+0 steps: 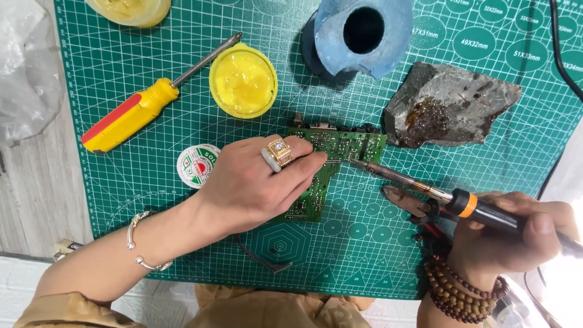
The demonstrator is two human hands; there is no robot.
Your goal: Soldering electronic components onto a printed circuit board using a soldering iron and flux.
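Note:
A green circuit board [352, 144] lies on the green cutting mat [152, 182]. My left hand [255, 182] rests on the board, pinching a thin strand of solder wire [337, 159] toward its edge; two rings sit on one finger. My right hand [516, 234] grips a soldering iron [425, 191] with a black and orange handle, its tip touching the board beside the wire.
A yellow and red screwdriver [136, 109], an open tub of yellow flux [243, 82], a solder spool [195, 165], a blue holder [361, 33], a grey stone slab [452, 103] and pliers [413, 206] lie on the mat. A plastic bag [24, 67] is at left.

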